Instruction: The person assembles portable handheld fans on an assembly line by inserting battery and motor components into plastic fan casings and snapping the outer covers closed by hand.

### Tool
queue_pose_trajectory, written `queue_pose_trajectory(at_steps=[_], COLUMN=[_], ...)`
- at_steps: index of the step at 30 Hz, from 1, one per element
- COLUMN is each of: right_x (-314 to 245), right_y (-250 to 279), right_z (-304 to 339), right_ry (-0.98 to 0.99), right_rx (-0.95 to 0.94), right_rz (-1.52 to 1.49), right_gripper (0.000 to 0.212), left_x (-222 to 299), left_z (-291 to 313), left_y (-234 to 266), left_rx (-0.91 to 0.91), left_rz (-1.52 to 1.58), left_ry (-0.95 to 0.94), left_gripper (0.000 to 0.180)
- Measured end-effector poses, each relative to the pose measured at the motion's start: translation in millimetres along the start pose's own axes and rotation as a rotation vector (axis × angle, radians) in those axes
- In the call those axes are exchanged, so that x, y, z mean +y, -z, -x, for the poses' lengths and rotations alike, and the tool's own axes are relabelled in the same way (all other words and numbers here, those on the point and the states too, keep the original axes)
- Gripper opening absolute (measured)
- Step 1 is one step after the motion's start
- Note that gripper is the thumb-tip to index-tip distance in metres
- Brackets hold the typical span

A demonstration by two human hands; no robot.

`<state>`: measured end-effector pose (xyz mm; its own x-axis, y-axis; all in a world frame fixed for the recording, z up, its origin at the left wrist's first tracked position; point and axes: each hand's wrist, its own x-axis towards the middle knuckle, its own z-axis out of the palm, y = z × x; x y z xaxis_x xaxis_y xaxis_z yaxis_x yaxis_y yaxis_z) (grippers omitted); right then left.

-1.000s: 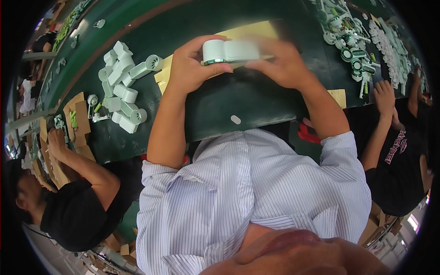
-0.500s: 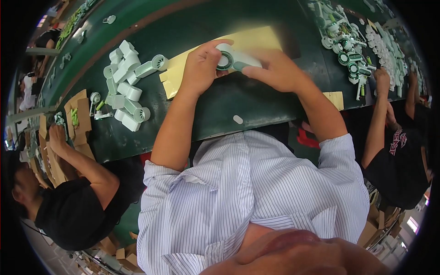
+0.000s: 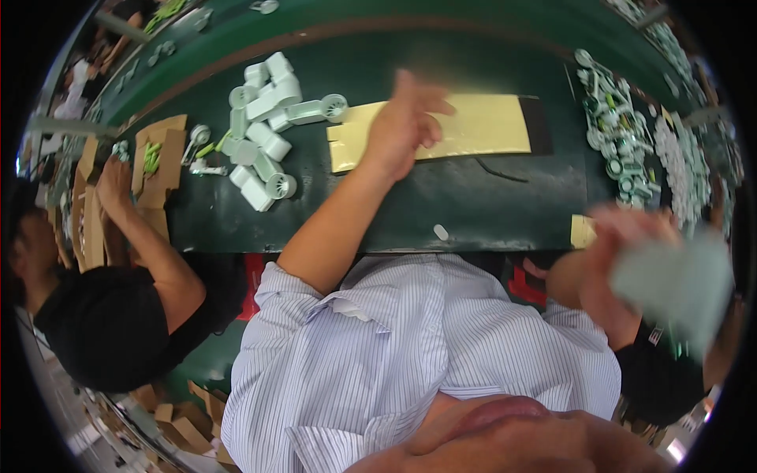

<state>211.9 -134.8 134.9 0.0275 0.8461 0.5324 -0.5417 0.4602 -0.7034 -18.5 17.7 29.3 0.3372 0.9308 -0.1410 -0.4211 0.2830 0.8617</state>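
Observation:
Over the yellow sheet (image 3: 485,126) my left hand (image 3: 402,130) is open, its fingers apart and nothing in them. My right hand (image 3: 611,264) is out at the lower right, off the bench's near edge and smeared by motion. It grips a pale green fan housing (image 3: 670,288), blurred so that its details are lost. To the left of the sheet lies a heap of pale green fan housings (image 3: 272,98), some showing round grilled ends. A small white oval piece (image 3: 441,232) rests near the front edge of the dark green bench (image 3: 339,217).
Fan parts with pale green cases and wires (image 3: 615,134) are piled at the right, beside white pieces (image 3: 670,146). A thin dark strip (image 3: 501,171) lies below the sheet. Co-workers sit on both sides; a cardboard box (image 3: 162,162) stands by the left one.
My hands have parted. The right has swung down and right with the fan housing; the left has let go and stays over the sheet. The view has shifted, too.

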Motion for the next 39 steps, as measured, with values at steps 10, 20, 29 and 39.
queue_pose_trajectory(at_steps=[10, 20, 29, 39], right_x=[-8, 56, 53, 209], right_y=[-15, -13, -17, 141], right_z=[-57, -94, -109, -298], right_ry=[0.393, 0.456, 0.446, -0.483], right_rx=[-0.496, -0.38, -0.33, 0.141], right_rz=[0.772, 0.51, 0.683, 0.953], right_gripper=[0.053, 0.058, 0.05, 0.039], left_x=[22, 20, 0, 3], left_z=[29, 48, 41, 42], left_y=[-14, -3, 10, 11], left_rx=[-0.167, -0.28, -0.315, -0.313], left_rz=[-0.261, -0.68, -0.604, -0.736], left_ry=[0.003, -0.171, -0.171, -0.191], left_gripper=[0.038, 0.026, 0.02, 0.022])
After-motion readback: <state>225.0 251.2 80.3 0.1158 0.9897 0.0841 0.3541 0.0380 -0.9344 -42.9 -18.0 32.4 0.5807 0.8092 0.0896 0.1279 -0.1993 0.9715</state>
